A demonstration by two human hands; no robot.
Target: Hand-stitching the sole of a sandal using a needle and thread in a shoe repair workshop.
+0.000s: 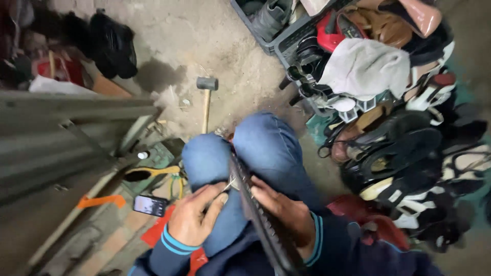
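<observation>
A dark shoe sole (pixel 258 217) stands on edge between the person's knees in blue jeans (pixel 266 148), running from the lap down toward six o'clock, with its narrow edge turned up to the camera. The left hand (pixel 197 217) sits at nine o'clock of the sole, its grip pinched together on a thin metal awl or needle (pixel 231 185) whose tip meets the sole's edge; exactly which tool it is cannot be told. The right hand (pixel 281 209) lies at three o'clock, fingers pressed flat along the sole's far side, steadying it rather than wrapped around it. To work this seam well, it seems wise to keep the knees clamped firm, drive the point squarely into the edge, and keep the bracing fingers clear of where the tip might break through. Farther out, a hammer (pixel 206 99) lies on the concrete floor (pixel 204 36) at twelve o'clock, a phone (pixel 150 205) rests at nine o'clock, and a heap of shoes and sandals (pixel 409 148) fills the three o'clock side, with a pale cloth (pixel 365 66) draped over a crate at one o'clock.
</observation>
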